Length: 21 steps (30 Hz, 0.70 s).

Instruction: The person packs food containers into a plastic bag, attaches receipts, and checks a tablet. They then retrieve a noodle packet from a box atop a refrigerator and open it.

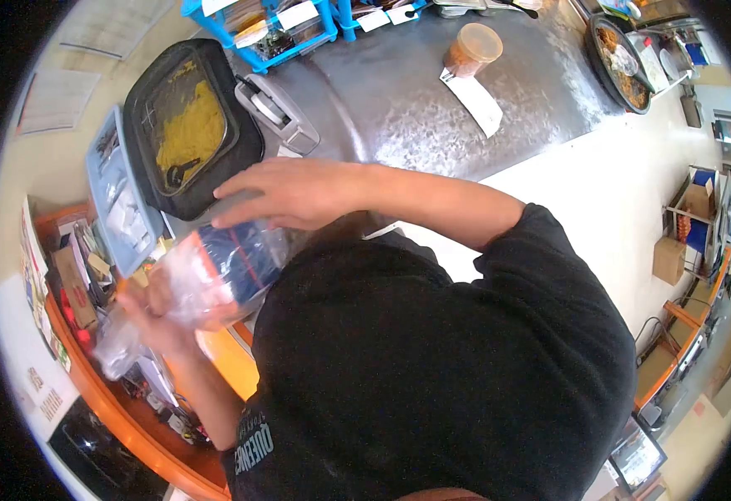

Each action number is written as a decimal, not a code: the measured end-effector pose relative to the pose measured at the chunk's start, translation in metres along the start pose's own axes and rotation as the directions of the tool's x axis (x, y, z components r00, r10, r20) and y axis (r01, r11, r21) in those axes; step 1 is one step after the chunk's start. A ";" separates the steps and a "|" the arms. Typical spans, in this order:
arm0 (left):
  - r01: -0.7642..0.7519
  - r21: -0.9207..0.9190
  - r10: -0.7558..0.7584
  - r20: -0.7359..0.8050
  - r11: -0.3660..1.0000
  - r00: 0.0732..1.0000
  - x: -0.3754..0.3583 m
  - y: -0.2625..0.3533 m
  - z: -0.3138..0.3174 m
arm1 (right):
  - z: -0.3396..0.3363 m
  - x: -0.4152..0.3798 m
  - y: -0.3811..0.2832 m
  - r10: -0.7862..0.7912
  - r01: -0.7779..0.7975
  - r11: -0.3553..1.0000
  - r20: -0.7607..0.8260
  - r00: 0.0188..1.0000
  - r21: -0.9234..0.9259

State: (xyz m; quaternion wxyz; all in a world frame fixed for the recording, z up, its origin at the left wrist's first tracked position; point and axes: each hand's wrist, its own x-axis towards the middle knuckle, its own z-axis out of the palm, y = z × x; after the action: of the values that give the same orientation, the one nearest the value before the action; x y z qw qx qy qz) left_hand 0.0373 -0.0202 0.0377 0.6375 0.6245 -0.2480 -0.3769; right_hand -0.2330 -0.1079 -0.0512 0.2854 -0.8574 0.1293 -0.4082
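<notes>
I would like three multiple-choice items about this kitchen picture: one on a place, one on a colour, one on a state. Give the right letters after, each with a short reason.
1. Where does the lidded tub stand?
A. on the metal counter
B. on the floor
C. in a blue basket

2. What colour is the food in the black cooker?
A. green
B. yellow
C. white

3. What is the left hand doing?
A. hanging free
B. pressing the cooker lid
C. gripping a clear plastic bag

Answers: 1 A, the tub sits on the steel top beside a paper slip. 2 B, yellow food shows through the cooker's lid. 3 C, its fingers wrap the bag from below, while the right hand lies flat above it.
</notes>
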 end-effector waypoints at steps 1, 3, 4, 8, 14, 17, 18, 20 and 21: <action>-0.067 -0.099 0.100 0.372 0.993 0.923 0.015 0.008 -0.024 | 0.002 -0.005 0.004 -0.059 0.059 0.998 0.017 0.998 -0.023; -0.089 -0.107 0.115 0.278 0.990 0.954 0.014 0.039 -0.007 | 0.009 -0.008 0.010 -0.174 0.177 0.982 0.052 0.983 -0.067; -0.106 -0.128 0.138 0.269 0.986 0.953 0.011 0.053 0.002 | 0.011 -0.007 0.012 -0.193 0.194 0.980 0.020 0.981 -0.037; -0.058 -0.208 0.141 0.409 0.976 0.902 0.007 0.100 0.012 | -0.001 0.007 0.012 -0.321 0.322 0.947 -0.108 0.941 -0.002; 0.061 -0.359 0.217 0.683 0.931 0.697 0.004 0.164 0.016 | -0.038 0.022 0.014 -0.451 0.441 0.892 -0.123 0.884 -0.097; 0.166 -0.320 0.166 0.790 0.933 0.590 -0.011 0.176 0.036 | -0.059 0.034 0.000 -0.599 0.559 0.793 -0.148 0.787 -0.240; 0.189 -0.321 0.157 0.797 0.928 0.583 -0.012 0.180 0.034 | -0.070 0.041 -0.009 -0.663 0.600 0.741 -0.191 0.724 -0.302; 0.102 -0.292 0.209 0.850 0.951 0.483 -0.006 0.201 0.013 | -0.085 0.064 -0.018 -0.732 0.680 0.674 -0.387 0.561 -0.290; 0.056 -0.284 0.234 0.872 0.957 0.430 -0.009 0.209 0.015 | -0.089 0.071 -0.019 -0.744 0.716 0.635 -0.479 0.466 -0.290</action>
State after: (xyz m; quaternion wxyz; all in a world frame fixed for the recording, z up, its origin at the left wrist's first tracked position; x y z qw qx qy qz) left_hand 0.0561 -0.0357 0.2459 0.5053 0.2207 -0.5277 -0.6461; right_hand -0.2573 -0.1589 0.0499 0.0116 -0.6767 -0.1618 -0.7182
